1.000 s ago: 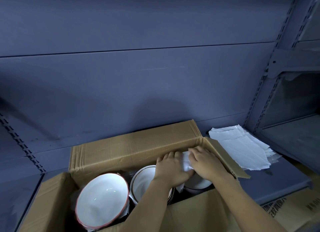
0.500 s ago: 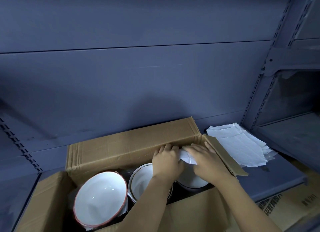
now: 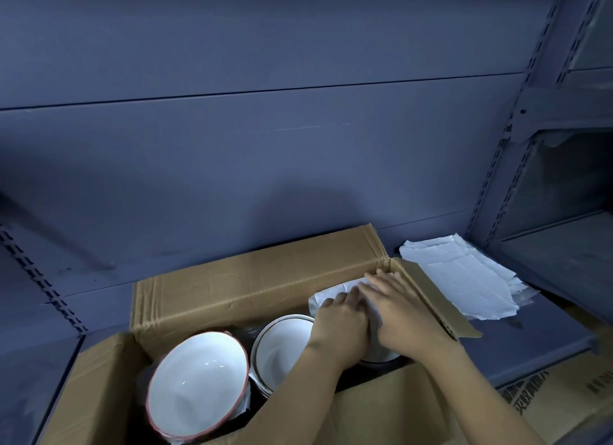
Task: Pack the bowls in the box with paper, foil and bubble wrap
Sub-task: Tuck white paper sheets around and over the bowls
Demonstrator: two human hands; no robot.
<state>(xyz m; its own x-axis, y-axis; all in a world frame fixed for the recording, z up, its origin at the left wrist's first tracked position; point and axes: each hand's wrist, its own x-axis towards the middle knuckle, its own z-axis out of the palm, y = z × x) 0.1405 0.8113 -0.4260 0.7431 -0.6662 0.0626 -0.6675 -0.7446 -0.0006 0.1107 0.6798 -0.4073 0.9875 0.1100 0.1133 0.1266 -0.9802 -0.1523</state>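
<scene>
An open cardboard box [image 3: 252, 278] sits on a grey shelf. Inside it stand a white bowl with a red rim [image 3: 195, 388] at the left, a white bowl with a dark rim [image 3: 282, 345] in the middle, and a third bowl [image 3: 381, 358] at the right, mostly hidden under my hands. A white paper sheet [image 3: 331, 297] lies over that third bowl. My left hand [image 3: 341, 325] and my right hand [image 3: 401, 312] lie side by side on the sheet with fingers fairly straight, pressing it down.
A stack of white wrapping sheets [image 3: 464, 278] lies on the shelf to the right of the box, behind its open side flap [image 3: 434, 305]. Grey shelf back panels rise behind. Another printed cardboard box [image 3: 564, 398] sits at the lower right.
The crumpled paper my hands held together has been spread out over the right bowl. Both hands have flattened and now lie on top of it.
</scene>
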